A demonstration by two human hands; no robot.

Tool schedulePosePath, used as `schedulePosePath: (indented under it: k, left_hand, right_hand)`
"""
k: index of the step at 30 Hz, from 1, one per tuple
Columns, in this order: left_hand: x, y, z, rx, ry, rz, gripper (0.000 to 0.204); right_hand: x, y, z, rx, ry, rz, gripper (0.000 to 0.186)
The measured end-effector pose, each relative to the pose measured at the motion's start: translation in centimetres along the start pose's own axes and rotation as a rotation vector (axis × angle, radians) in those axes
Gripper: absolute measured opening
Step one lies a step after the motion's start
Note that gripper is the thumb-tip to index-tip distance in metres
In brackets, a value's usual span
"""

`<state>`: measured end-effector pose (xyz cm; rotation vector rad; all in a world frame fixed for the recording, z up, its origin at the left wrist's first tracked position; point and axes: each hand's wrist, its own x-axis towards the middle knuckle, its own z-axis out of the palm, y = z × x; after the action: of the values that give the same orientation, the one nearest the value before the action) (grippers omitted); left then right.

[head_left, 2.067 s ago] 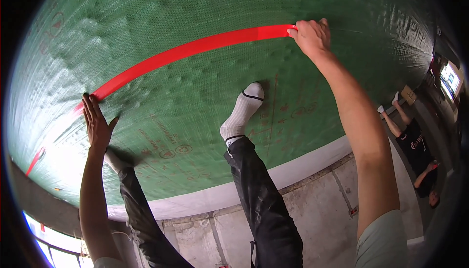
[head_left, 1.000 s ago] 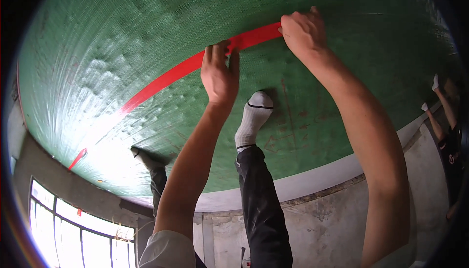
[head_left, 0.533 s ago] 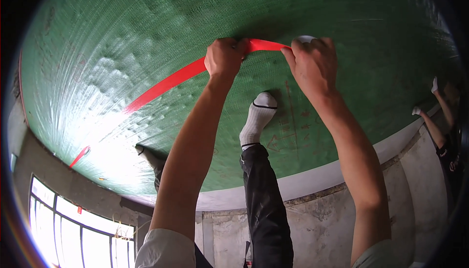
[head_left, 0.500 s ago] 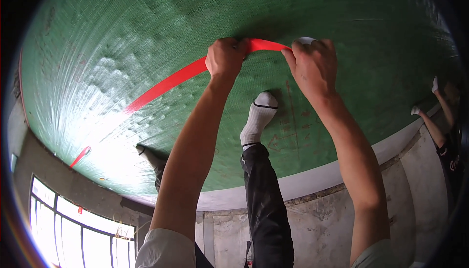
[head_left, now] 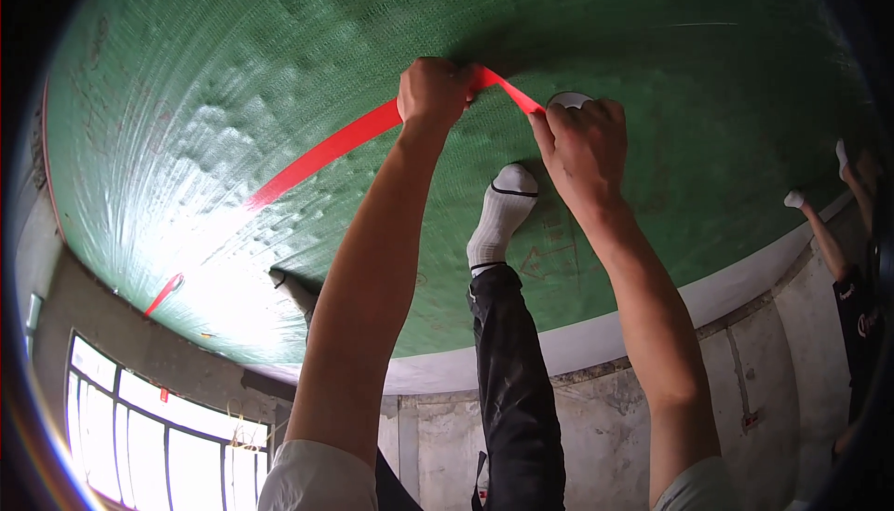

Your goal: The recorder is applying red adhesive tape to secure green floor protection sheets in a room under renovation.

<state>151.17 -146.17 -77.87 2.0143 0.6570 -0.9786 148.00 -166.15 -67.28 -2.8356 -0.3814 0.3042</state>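
Red tape (head_left: pixel 510 92) between both hands (head_left: pixel 432 92) (head_left: pixel 589 152)

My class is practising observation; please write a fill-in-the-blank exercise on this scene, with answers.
Flat, glossy red tape crosses a large, textured sheet coloured ____.
Of the bare left hand and bare right hand, the one nearer the white-rimmed ring is the ____.
The central white ribbed sock has a toe band coloured ____.
The dark-framed window appears at the picture's lower ____ corner.
Missing words: green; right; black; left.
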Motion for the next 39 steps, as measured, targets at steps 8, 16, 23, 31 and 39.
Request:
schedulePosePath:
  k: [8,16,23,31,39]
  left_hand:
    - [0.7,1.2,-0.1,0.074,-0.055,-0.101,0.037]
    - [1.4,1.4,0.7,0.161,0.009,-0.195,0.033]
    - [0.5,1.4,-0.5,0.108,0.004,-0.157,0.031]
    - [-5.6,-3.1,3.6,0.385,0.441,0.738,0.066]
    - [-5.2,-4.1,5.4,0.438,0.277,0.793,0.092]
  right_hand:
    - [0.3,0.8,-0.3,-0.027,-0.062,0.049,0.022]
    - [-1.0,-6.4,-0.8,0.142,-0.040,-0.194,0.009]
    - [-10.0,-4.3,-6.2,0.313,-0.183,0.164,0.022]
    - [-25.9,3.8,-2.7,0.282,-0.344,0.763,0.042]
    - [-26.3,-3.9,-1.4,0.535,-0.556,0.964,0.046]
